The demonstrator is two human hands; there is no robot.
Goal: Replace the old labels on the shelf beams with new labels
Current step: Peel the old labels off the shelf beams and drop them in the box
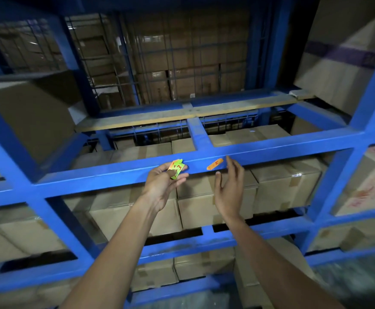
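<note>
An orange label [215, 164] with red writing sticks on the front face of the blue shelf beam [282, 150]. My left hand [164, 186] is raised in front of the beam and pinches a small bunch of green and orange labels [177, 168] marked in red. My right hand [229, 188] is just right of the stuck orange label, with fingers straight and spread, its fingertips close to the beam's front face. It holds nothing.
The blue steel rack holds cardboard boxes [282, 186] on the level below the beam and on lower levels. A big box [32, 117] sits upper left and another [342, 63] upper right. A wooden plank [182, 114] and wire mesh lie behind the beam.
</note>
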